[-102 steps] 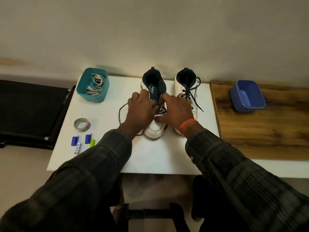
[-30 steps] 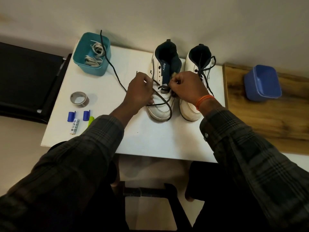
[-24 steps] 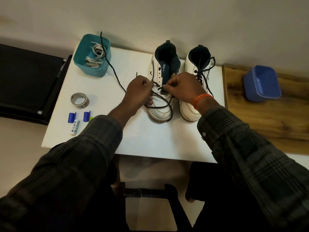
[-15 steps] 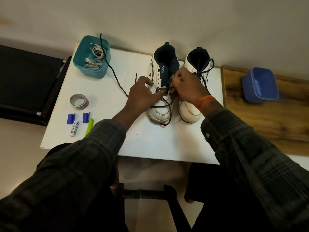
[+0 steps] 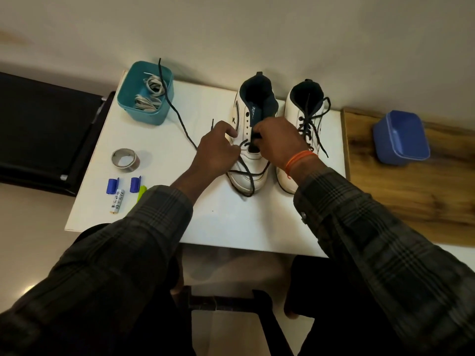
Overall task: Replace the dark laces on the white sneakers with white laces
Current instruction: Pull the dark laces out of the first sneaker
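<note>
Two white high-top sneakers stand side by side at the back of the white table (image 5: pixel 221 222). The left sneaker (image 5: pixel 250 173) has its upper eyelets bare; its dark lace (image 5: pixel 177 116) trails left across the table and over the teal bin, and loops over the toe. My left hand (image 5: pixel 217 150) pinches that lace at the shoe's left side. My right hand (image 5: pixel 279 140) grips the lace at the tongue. The right sneaker (image 5: pixel 295 116) is still laced in dark. White laces (image 5: pixel 150 95) lie in the teal bin (image 5: pixel 144 113).
A tape roll (image 5: pixel 125 159), two blue caps (image 5: pixel 112 185), a battery (image 5: pixel 117 204) and a green marker (image 5: pixel 140 192) lie at the table's left. A blue tub (image 5: pixel 401 137) sits on the wooden surface (image 5: pixel 411 196) to the right. A black surface (image 5: pixel 43 129) lies left.
The dark lace has come out of more of the left sneaker's eyelets and trails toward the teal bin. Both hands have shifted slightly along the shoe's throat.
</note>
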